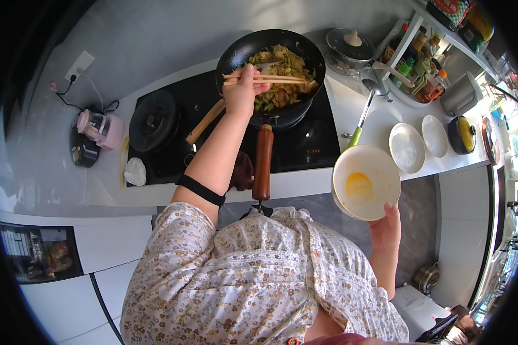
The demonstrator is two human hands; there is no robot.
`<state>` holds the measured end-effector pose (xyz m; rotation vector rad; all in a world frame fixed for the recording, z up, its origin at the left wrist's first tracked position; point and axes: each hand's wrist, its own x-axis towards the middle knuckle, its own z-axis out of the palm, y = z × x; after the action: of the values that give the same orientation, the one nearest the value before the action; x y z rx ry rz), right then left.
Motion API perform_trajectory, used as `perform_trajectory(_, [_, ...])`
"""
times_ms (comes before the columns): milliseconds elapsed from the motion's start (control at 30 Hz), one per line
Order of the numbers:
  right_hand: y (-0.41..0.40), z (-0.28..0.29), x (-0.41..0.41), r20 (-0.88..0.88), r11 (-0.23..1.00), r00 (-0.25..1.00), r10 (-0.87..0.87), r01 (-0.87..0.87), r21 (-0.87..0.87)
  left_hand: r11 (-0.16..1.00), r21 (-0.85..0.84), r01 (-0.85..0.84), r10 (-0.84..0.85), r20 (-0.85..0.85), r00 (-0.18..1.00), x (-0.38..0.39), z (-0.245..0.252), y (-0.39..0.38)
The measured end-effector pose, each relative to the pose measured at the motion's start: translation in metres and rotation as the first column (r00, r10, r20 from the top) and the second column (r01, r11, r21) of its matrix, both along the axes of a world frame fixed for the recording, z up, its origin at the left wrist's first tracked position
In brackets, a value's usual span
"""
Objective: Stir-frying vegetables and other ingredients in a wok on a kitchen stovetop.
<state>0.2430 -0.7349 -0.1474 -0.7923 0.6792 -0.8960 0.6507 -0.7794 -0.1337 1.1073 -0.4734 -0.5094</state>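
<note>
My left hand [240, 92] grips a pair of wooden chopsticks [280, 79], held over a black wok [232, 54]. Their tips touch the stir-fried vegetables [280, 97] at the right side of the wok. The wok's reddish-brown wooden handle [263, 161] points towards my body, untouched. A lighter wooden utensil handle [206, 122] sticks out at the lower left of the wok, partly hidden by my left wrist. In my right hand [384, 226] is a white bowl [386, 166], tipped so that its inside shows. A small yellow pool, like beaten egg, lies in it.
The wok stands on a black glass cooktop [319, 148], with a round black pan lid [153, 120] at left. Rightward are a lidded pot [349, 54], a green-handled ladle [362, 116], two white plates [407, 148] and condiment bottles [418, 69]. A pink appliance [108, 129] stands far left.
</note>
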Motion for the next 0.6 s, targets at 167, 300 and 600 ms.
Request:
perform_trajectory(167, [-0.001, 0.004, 0.005, 0.003, 1.0, 1.0, 0.028, -0.028, 0.007, 0.992, -0.11, -0.057, 0.047, -0.096, 0.994, 0.011, 0.013, 0.008])
perform_trajectory(300, [-0.003, 0.003, 0.011, 0.017, 0.999, 0.999, 0.037, -0.037, 0.012, 0.982, -0.148, -0.117, 0.097, -0.135, 0.986, 0.02, 0.022, 0.019])
perform_trajectory(600, [-0.018, 0.01, 0.046, 0.043, 0.991, 0.99, 0.133, -0.132, -0.009, 0.96, -0.179, -0.216, 0.183, -0.184, 0.966, 0.029, 0.039, 0.035])
